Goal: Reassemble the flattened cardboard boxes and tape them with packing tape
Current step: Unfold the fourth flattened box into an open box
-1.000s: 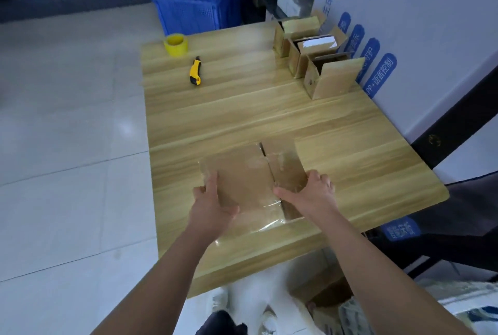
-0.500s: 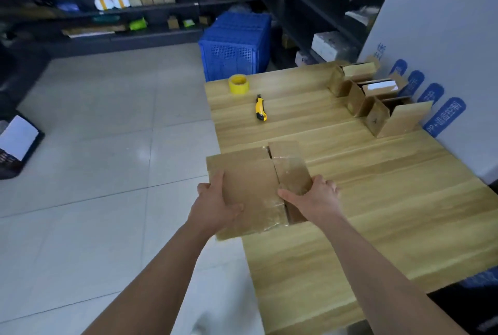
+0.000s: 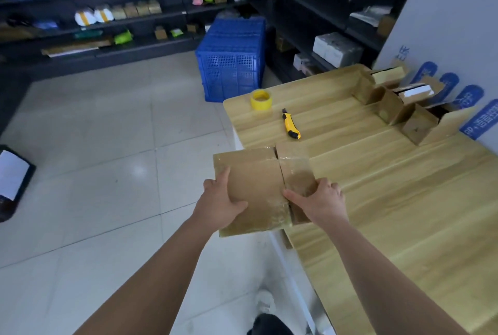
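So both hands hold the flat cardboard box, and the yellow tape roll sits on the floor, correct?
Not quite: the head view shows the tape roll on the table, near the knife. The left hand and right hand do hold the flat cardboard box.

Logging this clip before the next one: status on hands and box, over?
Hands: left hand and right hand both grip the flattened cardboard box. Box flat, overhanging the table edge. Beyond it, tape roll and utility knife lie apart; nothing blocking.
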`<state>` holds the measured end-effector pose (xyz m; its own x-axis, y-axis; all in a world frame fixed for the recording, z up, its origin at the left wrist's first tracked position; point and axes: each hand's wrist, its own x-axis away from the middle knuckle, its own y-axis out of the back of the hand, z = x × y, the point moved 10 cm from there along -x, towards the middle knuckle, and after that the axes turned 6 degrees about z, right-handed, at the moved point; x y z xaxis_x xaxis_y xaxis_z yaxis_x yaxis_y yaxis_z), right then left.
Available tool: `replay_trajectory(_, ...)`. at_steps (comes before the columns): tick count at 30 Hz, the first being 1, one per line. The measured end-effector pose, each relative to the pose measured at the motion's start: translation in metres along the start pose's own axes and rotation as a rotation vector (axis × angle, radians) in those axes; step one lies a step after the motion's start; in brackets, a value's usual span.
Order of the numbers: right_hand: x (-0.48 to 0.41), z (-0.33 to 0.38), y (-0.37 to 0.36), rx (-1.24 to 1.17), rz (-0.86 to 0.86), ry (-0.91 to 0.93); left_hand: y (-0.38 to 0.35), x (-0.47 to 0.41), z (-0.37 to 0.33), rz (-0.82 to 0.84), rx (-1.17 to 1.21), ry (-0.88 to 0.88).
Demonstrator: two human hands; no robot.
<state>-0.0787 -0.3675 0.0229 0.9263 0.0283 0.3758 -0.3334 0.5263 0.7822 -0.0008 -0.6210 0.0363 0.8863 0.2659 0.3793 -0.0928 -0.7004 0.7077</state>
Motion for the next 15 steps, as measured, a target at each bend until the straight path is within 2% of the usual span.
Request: replay_trajectory(15,-0.158,0.062,0.000,-0.051,-0.047,-0.213,0.045,-0.229,-0.038,0.232,-0.109,-0.107)
